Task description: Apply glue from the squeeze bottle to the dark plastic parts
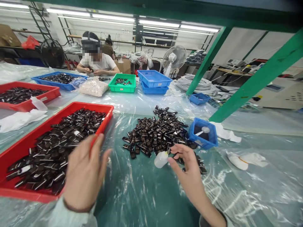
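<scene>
My left hand is over the right rim of a red tray, fingers stretched out and thumb apart, with nothing visible in it. Heaped inside that tray are many small glossy dark brown plastic pieces. My right hand has its thumb and curled fingers at the narrow end of a small translucent plastic bottle, which is tilted; its grip is partly hidden. Behind the bottle lies a loose pile of the same dark pieces. More of them lie beneath my right hand.
A blue bin with a white spoon-like tool stands right of the pile, near white cloths. Farther back are a green tray, stacked blue trays and another red tray. A green post slants at right. A co-worker sits opposite.
</scene>
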Action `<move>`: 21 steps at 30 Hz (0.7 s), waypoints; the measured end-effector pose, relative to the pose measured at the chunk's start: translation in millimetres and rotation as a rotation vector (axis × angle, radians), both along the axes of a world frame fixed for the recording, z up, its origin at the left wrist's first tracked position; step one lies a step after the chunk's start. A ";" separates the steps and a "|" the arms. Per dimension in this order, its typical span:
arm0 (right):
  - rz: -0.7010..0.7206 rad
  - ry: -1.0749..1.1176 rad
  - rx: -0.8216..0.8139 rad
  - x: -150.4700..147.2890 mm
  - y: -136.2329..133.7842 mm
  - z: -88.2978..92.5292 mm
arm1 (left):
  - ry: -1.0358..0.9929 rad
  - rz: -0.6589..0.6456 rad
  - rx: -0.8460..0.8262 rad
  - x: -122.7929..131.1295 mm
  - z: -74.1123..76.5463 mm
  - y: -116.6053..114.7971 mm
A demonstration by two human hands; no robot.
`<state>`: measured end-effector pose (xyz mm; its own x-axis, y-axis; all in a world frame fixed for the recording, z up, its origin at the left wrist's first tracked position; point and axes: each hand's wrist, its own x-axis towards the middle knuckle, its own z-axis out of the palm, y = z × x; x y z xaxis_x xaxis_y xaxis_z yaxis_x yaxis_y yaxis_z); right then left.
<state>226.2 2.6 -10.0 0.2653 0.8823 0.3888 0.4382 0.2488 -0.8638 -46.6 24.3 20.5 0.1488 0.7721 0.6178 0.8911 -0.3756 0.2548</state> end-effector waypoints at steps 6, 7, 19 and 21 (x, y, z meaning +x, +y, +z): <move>0.251 -0.083 -0.239 -5.5 3.6 -15.1 | 0.291 -0.172 -0.118 44.0 -48.1 34.6; 0.258 -0.087 -0.251 -6.2 3.1 -14.5 | 0.285 -0.199 -0.124 46.7 -53.1 40.7; 0.229 0.018 -0.269 7.1 1.1 2.6 | -0.045 -0.289 -0.309 54.5 -49.8 11.9; 0.226 0.037 -0.256 8.1 0.3 4.4 | -0.064 -0.305 -0.339 58.6 -51.8 6.1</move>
<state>234.3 2.9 -5.6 0.0620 0.9881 0.1405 0.3637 0.1087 -0.9251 12.0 30.4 -31.3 0.3703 0.8591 0.3534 0.7309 -0.5042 0.4598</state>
